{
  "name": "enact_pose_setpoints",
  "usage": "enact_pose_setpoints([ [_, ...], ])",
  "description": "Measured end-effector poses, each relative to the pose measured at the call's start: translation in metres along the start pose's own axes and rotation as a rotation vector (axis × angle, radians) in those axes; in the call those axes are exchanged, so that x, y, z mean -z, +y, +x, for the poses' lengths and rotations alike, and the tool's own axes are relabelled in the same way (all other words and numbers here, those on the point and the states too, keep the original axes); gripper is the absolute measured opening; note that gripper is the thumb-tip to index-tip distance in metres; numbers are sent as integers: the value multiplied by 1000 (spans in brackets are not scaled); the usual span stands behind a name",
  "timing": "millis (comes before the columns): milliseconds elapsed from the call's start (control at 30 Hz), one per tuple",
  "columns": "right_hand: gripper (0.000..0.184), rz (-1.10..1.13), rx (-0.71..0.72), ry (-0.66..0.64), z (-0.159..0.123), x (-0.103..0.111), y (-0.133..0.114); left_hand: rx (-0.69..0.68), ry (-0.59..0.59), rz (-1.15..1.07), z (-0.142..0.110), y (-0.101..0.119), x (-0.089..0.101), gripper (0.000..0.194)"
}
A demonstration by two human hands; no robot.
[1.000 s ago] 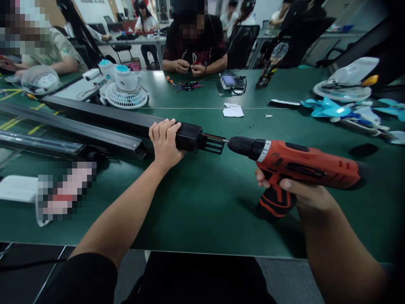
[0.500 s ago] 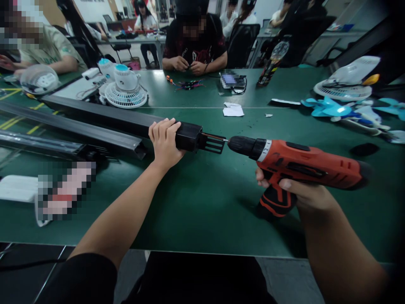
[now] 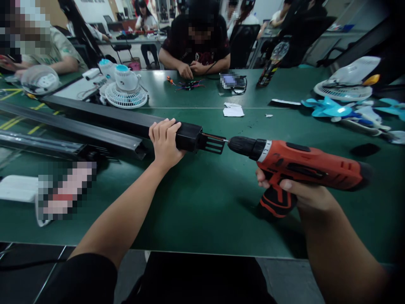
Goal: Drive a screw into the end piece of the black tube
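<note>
The left hand (image 3: pixel 166 141) is clasped over a black beam (image 3: pixel 126 118) near its end on the green table (image 3: pixel 202 215); the right hand (image 3: pixel 305 194) grips a red drill (image 3: pixel 311 164), its bit (image 3: pixel 225 140) at the slotted bracket (image 3: pixel 214 146) on that end, contact unclear

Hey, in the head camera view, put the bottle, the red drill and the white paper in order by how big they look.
1. Red drill
2. Bottle
3. White paper

The drill is nearest the camera, which enlarges it.
</note>
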State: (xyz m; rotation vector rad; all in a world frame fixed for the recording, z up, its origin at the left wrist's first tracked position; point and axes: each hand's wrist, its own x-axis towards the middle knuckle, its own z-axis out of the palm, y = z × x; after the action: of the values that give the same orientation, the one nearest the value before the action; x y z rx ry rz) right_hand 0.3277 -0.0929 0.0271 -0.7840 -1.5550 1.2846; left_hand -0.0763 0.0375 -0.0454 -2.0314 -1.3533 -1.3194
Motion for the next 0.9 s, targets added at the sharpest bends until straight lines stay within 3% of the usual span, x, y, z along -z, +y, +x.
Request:
enact_pose_setpoints([
  [233,40,1,2,1,0,0,0,38,-54,-31,0,-1,1,70],
  [533,43,11,-12,0,1,1,-1,-9,5,14,-1,-1,-1,70],
  [900,39,8,-7,-11,1,0,-2,50,-59,-30,0,-1,1,70],
])
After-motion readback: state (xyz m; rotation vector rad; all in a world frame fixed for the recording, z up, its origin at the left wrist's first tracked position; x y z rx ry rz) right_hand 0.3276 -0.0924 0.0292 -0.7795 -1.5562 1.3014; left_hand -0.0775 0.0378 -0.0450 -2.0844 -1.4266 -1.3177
